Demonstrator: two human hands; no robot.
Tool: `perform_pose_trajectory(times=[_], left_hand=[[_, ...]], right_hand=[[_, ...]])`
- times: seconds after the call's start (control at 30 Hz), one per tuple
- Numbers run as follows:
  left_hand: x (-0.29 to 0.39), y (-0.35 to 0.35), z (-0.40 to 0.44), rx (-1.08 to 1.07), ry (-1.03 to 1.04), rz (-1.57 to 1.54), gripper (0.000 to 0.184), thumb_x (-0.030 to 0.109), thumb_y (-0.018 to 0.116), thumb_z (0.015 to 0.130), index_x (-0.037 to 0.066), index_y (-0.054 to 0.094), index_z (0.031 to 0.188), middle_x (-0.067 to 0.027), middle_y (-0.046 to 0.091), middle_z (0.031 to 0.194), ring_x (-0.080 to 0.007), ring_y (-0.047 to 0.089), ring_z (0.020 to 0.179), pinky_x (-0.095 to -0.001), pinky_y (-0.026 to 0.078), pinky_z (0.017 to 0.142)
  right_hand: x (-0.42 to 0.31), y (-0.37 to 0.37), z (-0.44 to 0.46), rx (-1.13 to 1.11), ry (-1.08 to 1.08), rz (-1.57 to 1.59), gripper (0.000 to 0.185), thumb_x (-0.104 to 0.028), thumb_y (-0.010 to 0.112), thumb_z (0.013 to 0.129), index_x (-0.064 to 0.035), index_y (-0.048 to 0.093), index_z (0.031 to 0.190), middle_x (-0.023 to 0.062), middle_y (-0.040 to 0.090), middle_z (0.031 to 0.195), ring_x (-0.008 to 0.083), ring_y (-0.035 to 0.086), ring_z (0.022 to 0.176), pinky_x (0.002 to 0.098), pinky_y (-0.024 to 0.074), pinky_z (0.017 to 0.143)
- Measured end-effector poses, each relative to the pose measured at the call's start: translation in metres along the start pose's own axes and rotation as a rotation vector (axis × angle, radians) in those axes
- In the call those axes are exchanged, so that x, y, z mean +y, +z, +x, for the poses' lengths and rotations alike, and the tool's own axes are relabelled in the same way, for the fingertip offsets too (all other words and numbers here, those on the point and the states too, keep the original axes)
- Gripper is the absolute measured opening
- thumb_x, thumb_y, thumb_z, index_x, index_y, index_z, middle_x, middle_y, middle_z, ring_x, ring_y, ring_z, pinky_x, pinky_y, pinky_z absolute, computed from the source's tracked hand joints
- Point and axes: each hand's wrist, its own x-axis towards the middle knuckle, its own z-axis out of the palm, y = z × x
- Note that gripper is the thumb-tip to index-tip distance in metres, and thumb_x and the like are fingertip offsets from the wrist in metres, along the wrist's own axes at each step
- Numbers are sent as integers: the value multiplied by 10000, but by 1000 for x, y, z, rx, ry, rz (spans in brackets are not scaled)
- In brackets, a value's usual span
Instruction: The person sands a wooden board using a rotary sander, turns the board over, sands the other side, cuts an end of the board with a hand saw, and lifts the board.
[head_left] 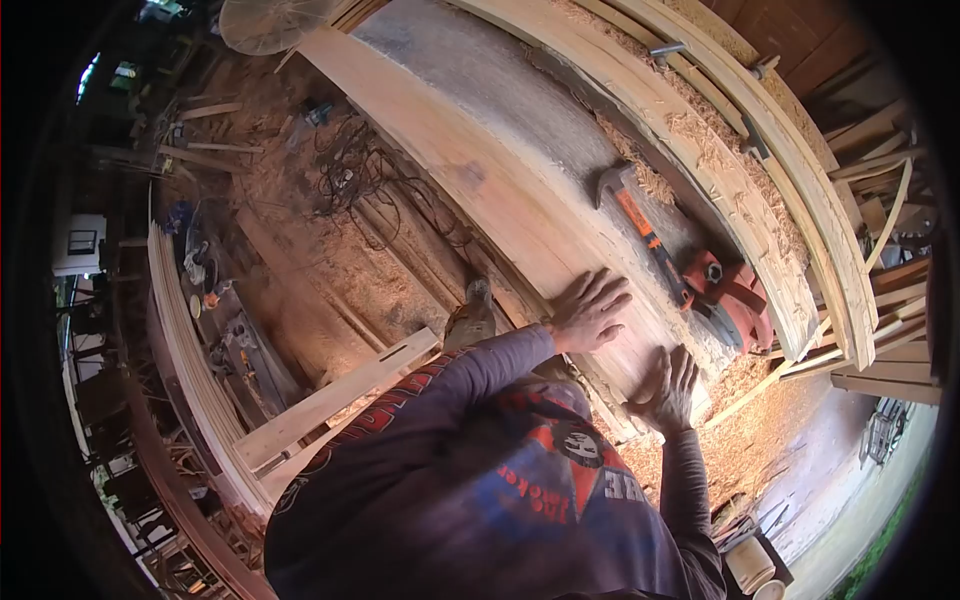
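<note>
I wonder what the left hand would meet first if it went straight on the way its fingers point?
Probably the hammer, which lies beyond the board under the left hand, though depth is hard to judge.

The board is pale tan, pinkish toward its near end, with a dark grey smudge midway. On the grey desk, the hammer handle is orange and black, the planer red and black. The shirt is dark purple-grey, printed red, blue and white.
</note>
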Motion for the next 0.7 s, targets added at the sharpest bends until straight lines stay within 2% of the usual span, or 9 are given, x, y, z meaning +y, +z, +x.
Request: perform_pose_trajectory(times=[0.07, 0.2, 0.4, 0.43, 0.5, 0.57, 0.6, 0.67, 0.7], left_hand=[[-3, 9, 12, -91, 127, -19, 622, 451, 573, 969, 92, 506, 1472, -118, 338, 1626, -383, 245, 1520, -554, 173, 1241], [-77, -46, -52, -61, 282, -160, 604, 360, 658, 908, 109, 528, 1441, -109, 360, 1610, -330, 248, 1528, -545, 184, 1247], [-206, -62, -131, 113, 246, -241, 622, 388, 679, 900, 165, 527, 1461, -113, 365, 1610, -331, 240, 1535, -601, 127, 1260], [-235, -74, -148, 158, 150, -226, 622, 388, 679, 900, 165, 527, 1461, -113, 365, 1610, -331, 240, 1535, -601, 127, 1260], [-292, -103, -186, 332, -103, -81, 600, 407, 654, 924, 163, 533, 1459, -118, 372, 1605, -338, 245, 1534, -622, 152, 1242], [-348, -127, -242, 226, -539, 55, 557, 392, 595, 968, 106, 539, 1442, -216, 374, 1578, -423, 300, 1484, -644, 238, 1191], [-369, -139, -278, 199, -692, 140, 525, 393, 578, 976, 90, 568, 1405, -241, 393, 1553, -453, 334, 1451, -661, 254, 1171], [-399, -177, -351, 147, -991, 231, 467, 394, 544, 989, 72, 643, 1312, -276, 439, 1501, -504, 403, 1380, -693, 280, 1136], [-419, -158, -388, 270, -1160, 234, 425, 374, 546, 983, 87, 670, 1271, -258, 455, 1496, -503, 420, 1365, -704, 286, 1122]], right_hand=[[32, 7, 3, -6, 24, 5, 1426, -617, 891, 513, -57, 166, 1606, 371, 156, 1606, 537, 118, 1503, 639, 65, 1230], [-31, -8, 2, -42, 67, -110, 1502, -780, 841, 491, -59, 141, 1608, 380, 147, 1606, 562, 128, 1493, 661, 114, 1209], [-94, 8, 49, 126, 332, -112, 961, -672, 602, 908, -73, 261, 1577, 310, 210, 1609, 502, 186, 1486, 675, 136, 1183], [-120, 19, 74, 173, 340, -199, 867, -633, 524, 972, -69, 265, 1578, 310, 266, 1594, 508, 270, 1460, 646, 146, 1195], [-96, 98, 146, 763, -139, -476, 766, -595, 368, 1044, -70, 266, 1592, 269, 308, 1610, 494, 361, 1435, 608, 199, 1200], [-208, 79, 228, 818, -167, -973, 725, -561, 213, 1080, -74, 235, 1616, 216, 323, 1631, 475, 413, 1420, 581, 271, 1189], [-230, 81, 264, 784, -137, -1277, 759, -579, 102, 1073, -74, 204, 1630, 168, 239, 1678, 444, 319, 1491, 604, 289, 1178], [-348, 37, 321, 359, -183, -726, 777, -588, 49, 1067, -74, 153, 1640, 196, 132, 1698, 436, 167, 1549, 636, 240, 1188], [-370, 36, 368, 337, -254, -605, 802, -627, 63, 1053, -90, 133, 1644, 216, 111, 1696, 446, 149, 1549, 636, 205, 1201]])
